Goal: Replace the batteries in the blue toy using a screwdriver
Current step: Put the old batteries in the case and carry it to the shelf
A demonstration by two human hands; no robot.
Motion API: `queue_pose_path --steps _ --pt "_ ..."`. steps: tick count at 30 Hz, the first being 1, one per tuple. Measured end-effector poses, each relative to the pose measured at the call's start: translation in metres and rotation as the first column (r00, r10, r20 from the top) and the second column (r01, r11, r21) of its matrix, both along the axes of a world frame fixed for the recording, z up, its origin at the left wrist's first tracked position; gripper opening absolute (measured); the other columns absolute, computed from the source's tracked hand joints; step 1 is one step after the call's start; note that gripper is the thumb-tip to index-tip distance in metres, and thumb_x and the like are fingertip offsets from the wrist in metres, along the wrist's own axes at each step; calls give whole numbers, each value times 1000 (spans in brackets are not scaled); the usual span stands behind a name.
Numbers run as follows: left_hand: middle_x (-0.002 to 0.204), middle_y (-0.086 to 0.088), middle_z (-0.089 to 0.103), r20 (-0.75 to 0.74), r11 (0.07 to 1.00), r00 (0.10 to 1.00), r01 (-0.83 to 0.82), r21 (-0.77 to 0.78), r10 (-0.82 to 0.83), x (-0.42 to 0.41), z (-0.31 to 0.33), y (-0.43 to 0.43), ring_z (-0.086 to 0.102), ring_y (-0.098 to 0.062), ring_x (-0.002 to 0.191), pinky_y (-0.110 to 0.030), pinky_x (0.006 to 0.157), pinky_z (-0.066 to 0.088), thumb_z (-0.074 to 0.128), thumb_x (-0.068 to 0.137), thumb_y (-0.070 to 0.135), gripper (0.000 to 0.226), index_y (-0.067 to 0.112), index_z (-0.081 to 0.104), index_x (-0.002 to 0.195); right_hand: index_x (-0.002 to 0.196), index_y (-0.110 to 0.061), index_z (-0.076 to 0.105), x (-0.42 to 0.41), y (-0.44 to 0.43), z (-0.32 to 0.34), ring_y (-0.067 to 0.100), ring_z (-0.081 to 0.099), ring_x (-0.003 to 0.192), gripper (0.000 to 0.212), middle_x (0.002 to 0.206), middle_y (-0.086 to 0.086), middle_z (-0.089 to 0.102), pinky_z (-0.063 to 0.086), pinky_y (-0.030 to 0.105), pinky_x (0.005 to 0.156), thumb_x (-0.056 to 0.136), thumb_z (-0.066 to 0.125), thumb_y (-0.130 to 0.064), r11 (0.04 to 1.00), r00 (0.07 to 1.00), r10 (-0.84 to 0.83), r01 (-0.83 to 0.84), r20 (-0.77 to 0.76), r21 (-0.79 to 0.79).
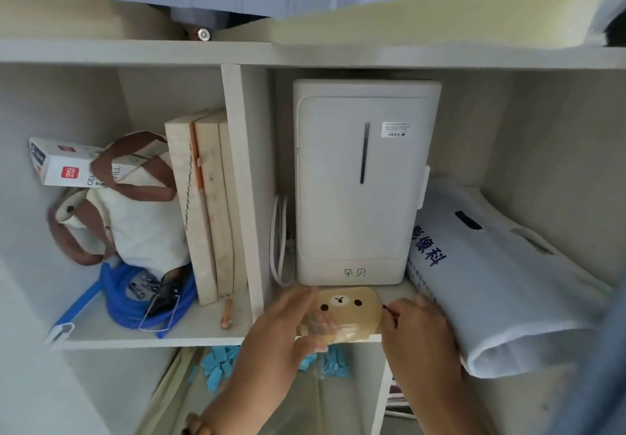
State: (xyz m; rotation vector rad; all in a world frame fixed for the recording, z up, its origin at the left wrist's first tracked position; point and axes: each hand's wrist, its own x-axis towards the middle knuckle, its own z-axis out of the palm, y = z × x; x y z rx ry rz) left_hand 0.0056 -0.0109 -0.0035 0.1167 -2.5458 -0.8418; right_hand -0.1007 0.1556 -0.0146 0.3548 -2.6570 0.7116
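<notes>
Tan bear-face pouch (pixel 342 312) between both hands.
Left hand (pixel 281 329) grips one end; right hand (pixel 416 326) pinches the zipper pull (pixel 386 307) at the other; white box (pixel 359 180) just beyond.

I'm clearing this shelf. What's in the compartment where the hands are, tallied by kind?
Appliance: 1
Cable: 1
Pouch: 1, held by the left hand and pinched at its end by the right hand
Plastic bag: 1
Total: 4
</notes>
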Motion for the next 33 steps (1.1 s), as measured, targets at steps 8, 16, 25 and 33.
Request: queue_pose_path --steps 8,16,25,33 --pt "158 34 -8 17 981 994 -103 -166 107 2 3 12 7 8 145 -13 114 30 63 91 16 90 52 5 151 64 -13 65 -2 1 -6 26 54 56 23 69 5 63 33 29 55 85 69 -20 997 999 7 -4 -38 71" --pt "147 21 48 -19 923 996 -88 -375 87 -3 -9 19 48 -3 135 -17 60 61 83 71 33 70 42 53 134 80 -18 71 -2 0 -3 21 67 75 22 87 2 66 38 27 61 94 60 -30 993 1000 14 -13 -10 121" --pt "150 17 47 -43 912 980 -197 -360 195 -7 -19 7 43 -5 139 -23 72 63 84 72 17 74 38 54 137 80 -17 72 2 -2 -3 22 67 74 20 85 3 66 51 31 66 93 63 -29 990 1000 7 -5 -14 143" --pt "158 32 2 -109 929 982 -181 -322 153 0 -13 14 6 8 148 -21 105 47 59 96 28 67 51 25 149 86 -15 71 6 18 -2 22 69 83 22 94 4 65 52 30 70 97 59 -31 969 994 104 -98 -14 225"
